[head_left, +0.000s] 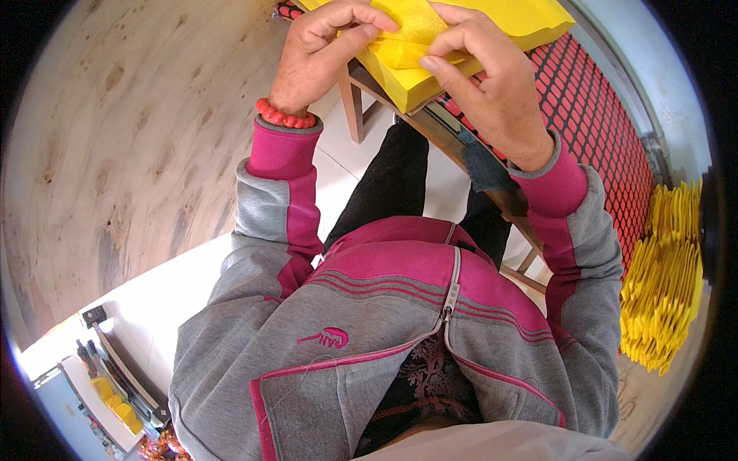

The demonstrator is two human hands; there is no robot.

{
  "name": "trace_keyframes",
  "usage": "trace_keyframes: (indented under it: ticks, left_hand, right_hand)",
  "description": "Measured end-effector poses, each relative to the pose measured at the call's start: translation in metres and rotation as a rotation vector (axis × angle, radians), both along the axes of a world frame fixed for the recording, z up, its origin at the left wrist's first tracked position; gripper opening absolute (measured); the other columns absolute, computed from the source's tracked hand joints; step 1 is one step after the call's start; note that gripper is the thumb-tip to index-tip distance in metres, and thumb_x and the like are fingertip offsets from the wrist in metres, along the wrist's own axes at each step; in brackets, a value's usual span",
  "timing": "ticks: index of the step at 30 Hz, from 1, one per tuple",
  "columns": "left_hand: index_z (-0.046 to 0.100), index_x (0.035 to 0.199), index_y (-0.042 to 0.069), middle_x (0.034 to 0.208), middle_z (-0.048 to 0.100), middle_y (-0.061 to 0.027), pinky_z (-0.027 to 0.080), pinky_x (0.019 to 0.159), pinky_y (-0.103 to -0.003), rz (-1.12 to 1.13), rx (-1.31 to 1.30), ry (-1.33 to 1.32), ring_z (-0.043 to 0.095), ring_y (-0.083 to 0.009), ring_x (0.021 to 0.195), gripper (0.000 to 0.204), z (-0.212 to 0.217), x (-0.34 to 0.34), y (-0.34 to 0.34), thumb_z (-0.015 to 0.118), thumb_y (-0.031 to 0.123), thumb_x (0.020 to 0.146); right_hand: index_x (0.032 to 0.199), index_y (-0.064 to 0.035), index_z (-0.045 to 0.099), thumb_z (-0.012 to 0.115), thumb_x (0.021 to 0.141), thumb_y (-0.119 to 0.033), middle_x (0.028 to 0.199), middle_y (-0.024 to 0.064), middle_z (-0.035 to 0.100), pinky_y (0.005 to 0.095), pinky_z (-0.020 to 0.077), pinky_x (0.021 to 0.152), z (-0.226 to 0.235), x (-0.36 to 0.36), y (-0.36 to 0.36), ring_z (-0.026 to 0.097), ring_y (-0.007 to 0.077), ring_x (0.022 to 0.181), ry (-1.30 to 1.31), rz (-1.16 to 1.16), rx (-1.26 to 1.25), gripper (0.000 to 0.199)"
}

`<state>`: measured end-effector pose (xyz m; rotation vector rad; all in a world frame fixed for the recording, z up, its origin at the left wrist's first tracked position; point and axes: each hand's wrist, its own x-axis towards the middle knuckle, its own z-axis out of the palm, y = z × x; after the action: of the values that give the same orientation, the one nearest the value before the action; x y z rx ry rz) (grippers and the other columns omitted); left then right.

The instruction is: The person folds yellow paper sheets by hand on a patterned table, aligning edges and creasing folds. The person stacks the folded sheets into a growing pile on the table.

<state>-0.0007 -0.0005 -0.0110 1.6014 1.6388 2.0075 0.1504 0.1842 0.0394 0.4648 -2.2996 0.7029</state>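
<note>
My left hand (314,55), with a red beaded bracelet (284,115) at its wrist, pinches the left side of a partly folded sheet of yellow paper (410,29) between thumb and fingers. On the other side, my right hand (496,81) grips the same sheet, its thumb and forefinger on the near right part of the fold. Directly beneath lies a thick stack of yellow paper (419,88), one corner pointing toward me. The top of the sheet is cut off by the upper edge of the view.
A red and black patterned cloth (588,100) covers the wooden-legged table under the stack. Many folded yellow papers (663,288) are piled at the right. A wood-grained surface (115,138) fills the left. Round yellow pieces (123,411) sit in a container at the lower left.
</note>
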Motion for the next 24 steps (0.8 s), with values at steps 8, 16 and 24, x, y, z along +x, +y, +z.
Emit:
trace_keyframes:
  ticks: [8,16,24]
  left_hand:
    - [0.068,0.099,0.001,0.097,0.067,-0.0033,0.047,0.083,-0.027,0.066,-0.063,0.268,0.061,-0.0126,0.09,0.008,0.01,-0.002,-0.004,0.069,0.001,0.091]
    - [0.064,0.1,0.004,0.091,0.063,0.0035,0.045,0.073,-0.02,0.062,-0.051,-0.151,0.055,-0.0044,0.081,0.006,-0.003,0.005,0.002,0.069,0.003,0.097]
    - [0.064,0.1,0.004,0.093,0.064,0.0025,0.044,0.073,-0.02,0.132,-0.067,-0.202,0.056,-0.005,0.082,0.007,-0.003,0.006,-0.001,0.067,-0.001,0.096]
  right_hand:
    - [0.091,0.0007,0.061,0.077,0.081,-0.001,0.119,0.0258,0.067,0.0349,0.0536,0.082,0.0,0.001,-0.001,0.068,0.0357,0.097,-0.015,0.03,-0.086,0.019]
    - [0.096,0.001,0.062,0.077,0.082,-0.003,0.121,0.0291,0.065,0.0358,0.0543,0.086,0.0,0.001,0.0,0.068,0.0376,0.103,0.076,0.017,0.004,0.021]
    - [0.093,0.0011,0.065,0.076,0.083,-0.005,0.122,0.0307,0.064,0.0379,0.0531,0.09,-0.001,0.0,0.0,0.067,0.0401,0.109,0.005,0.008,0.068,0.016]
